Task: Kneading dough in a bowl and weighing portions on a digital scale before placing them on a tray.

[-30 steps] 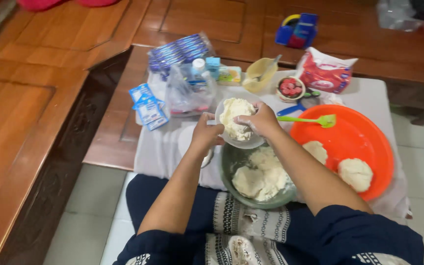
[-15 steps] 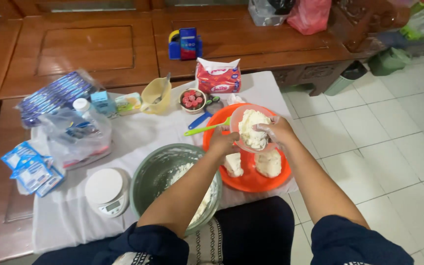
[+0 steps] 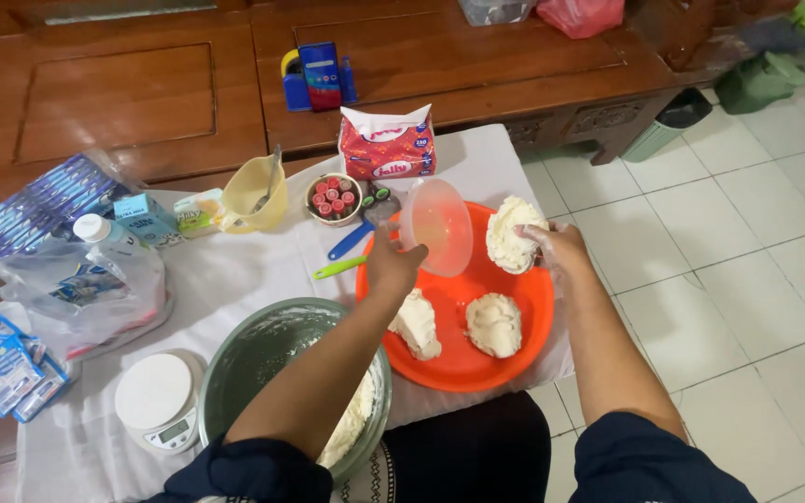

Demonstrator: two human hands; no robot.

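Left hand: fingers closed on the rim of a clear plastic bowl, tipped on its side, mouth toward 9 o'clock, held above the orange tray.
Right hand: fingers cupped around a dough lump, held over the tray's 1 o'clock edge, just beside the bowl.
Orange tray: round, on the white-covered table; carried two dough pieces, one at 9 o'clock, one near centre.
Mixing bowl: grey metal, at 9 o'clock of the tray, dough left inside, partly hidden by the left forearm.
Scale: white, at 9 o'clock of the mixing bowl.
Green-handled spatula and blue-handled tool: lay at the tray's 10 o'clock edge.
Small bowl of red pieces, yellow jug, red-and-white packet: ranged along the table's 12 o'clock side.
Bottle in a plastic bag, blue sachets: at the 9 o'clock end.
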